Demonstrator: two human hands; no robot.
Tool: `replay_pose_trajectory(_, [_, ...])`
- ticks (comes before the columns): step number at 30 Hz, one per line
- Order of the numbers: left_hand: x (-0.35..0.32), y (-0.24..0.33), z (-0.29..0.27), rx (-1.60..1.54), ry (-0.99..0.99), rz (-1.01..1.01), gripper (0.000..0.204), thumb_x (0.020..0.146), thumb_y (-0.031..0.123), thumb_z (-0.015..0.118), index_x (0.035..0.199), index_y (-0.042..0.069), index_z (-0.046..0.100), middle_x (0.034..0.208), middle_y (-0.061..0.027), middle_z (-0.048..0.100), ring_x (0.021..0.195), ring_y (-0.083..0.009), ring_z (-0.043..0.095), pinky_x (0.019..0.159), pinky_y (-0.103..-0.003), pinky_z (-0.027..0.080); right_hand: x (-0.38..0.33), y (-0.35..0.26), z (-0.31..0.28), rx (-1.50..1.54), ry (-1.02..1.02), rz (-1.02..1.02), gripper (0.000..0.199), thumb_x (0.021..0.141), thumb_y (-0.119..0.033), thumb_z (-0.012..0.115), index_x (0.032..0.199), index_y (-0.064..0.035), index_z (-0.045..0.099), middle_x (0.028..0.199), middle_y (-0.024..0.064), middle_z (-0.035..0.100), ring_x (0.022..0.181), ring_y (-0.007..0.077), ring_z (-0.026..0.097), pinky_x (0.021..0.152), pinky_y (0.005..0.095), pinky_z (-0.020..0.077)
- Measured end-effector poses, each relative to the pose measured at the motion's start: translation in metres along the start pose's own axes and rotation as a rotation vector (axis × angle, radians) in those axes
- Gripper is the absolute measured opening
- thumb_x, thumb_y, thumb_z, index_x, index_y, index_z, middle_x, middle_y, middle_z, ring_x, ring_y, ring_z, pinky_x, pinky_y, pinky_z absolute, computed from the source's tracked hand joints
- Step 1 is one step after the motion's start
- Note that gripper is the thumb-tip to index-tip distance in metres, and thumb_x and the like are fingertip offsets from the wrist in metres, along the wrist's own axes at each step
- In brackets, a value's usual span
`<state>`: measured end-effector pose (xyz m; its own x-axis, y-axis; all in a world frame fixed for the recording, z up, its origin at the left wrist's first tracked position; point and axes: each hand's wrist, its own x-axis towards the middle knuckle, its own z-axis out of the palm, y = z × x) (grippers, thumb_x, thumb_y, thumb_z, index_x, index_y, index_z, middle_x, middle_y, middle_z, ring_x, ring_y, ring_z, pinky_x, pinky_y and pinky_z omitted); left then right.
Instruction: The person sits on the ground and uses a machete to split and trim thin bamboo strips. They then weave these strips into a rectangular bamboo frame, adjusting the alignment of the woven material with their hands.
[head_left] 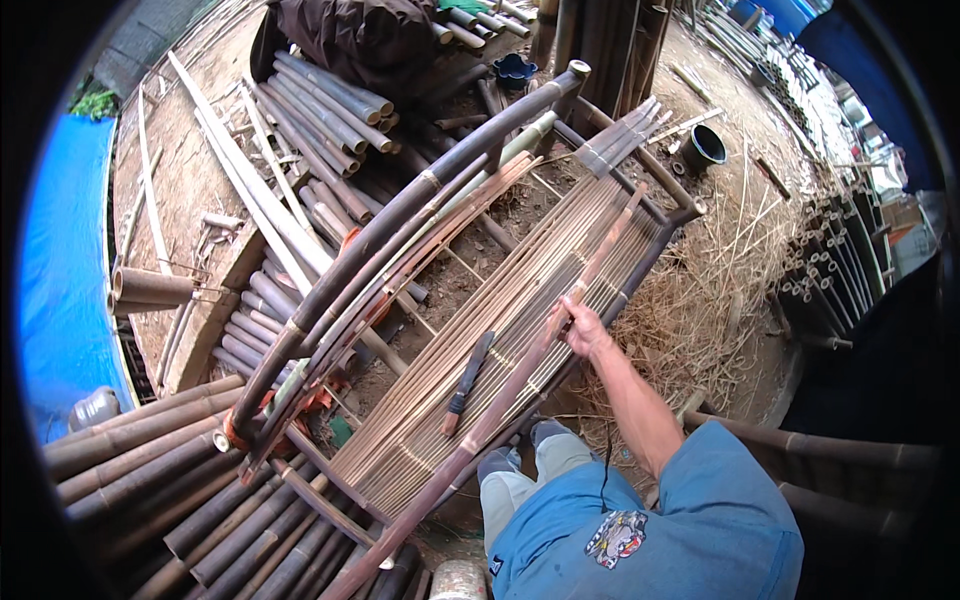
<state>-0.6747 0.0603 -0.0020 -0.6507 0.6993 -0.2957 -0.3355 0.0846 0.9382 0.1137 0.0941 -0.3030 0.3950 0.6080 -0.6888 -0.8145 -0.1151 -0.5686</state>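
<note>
Your right hand (580,325) has its fingers curled around a long dark bamboo pole (500,405), which lies slantwise along the right edge of a mat of thin bamboo slats (520,300), running from near left to far right. Your left hand is out of sight, so I cannot tell what its fingers are doing. A dark-handled knife (466,385) rests on the slats just left of the pole, thick bamboo poles (140,450) lie stacked at the near left, and a black pot (704,146) stands far right.
</note>
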Motion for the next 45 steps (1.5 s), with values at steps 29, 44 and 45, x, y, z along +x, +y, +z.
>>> replay_pose_trajectory(29, [-0.252, 0.003, 0.198, -0.607, -1.457, -0.407, 0.075, 0.081, 0.06, 0.055, 0.122, -0.001, 0.04, 0.11, -0.009, 0.042, 0.093, -0.0171, 0.042, 0.093, -0.033, 0.033, -0.417, 0.115, 0.199, 0.503, -0.494, -0.638, 0.049, 0.098, -0.034, 0.031, 0.119, 0.0048, 0.051, 0.118, 0.0242, 0.059, 0.089, 0.0245, 0.065, 0.081, 0.0391, 0.0546])
replay_pose_trajectory(44, [-0.191, -0.019, 0.194, 0.259, -1.729, -0.482, 0.05, 0.09, 0.023, 0.061, 0.126, -0.006, 0.041, 0.103, -0.0123, 0.059, 0.088, -0.0161, 0.06, 0.085, -0.033, 0.052, -0.399, 0.12, 0.199, 0.299, -0.262, -0.562, 0.041, 0.092, -0.022, 0.043, 0.12, 0.008, 0.049, 0.117, 0.0211, 0.059, 0.089, 0.0192, 0.062, 0.08, 0.0322, 0.0544])
replay_pose_trajectory(45, [-0.186, -0.022, 0.194, 0.268, -1.68, -0.477, 0.047, 0.091, 0.021, 0.06, 0.125, -0.006, 0.043, 0.1, -0.0119, 0.06, 0.086, -0.0162, 0.061, 0.085, -0.034, 0.052, -0.392, 0.125, 0.2, 0.29, -0.281, -0.544, 0.04, 0.093, -0.022, 0.044, 0.119, 0.0069, 0.049, 0.116, 0.0213, 0.059, 0.091, 0.0204, 0.063, 0.082, 0.0342, 0.0544])
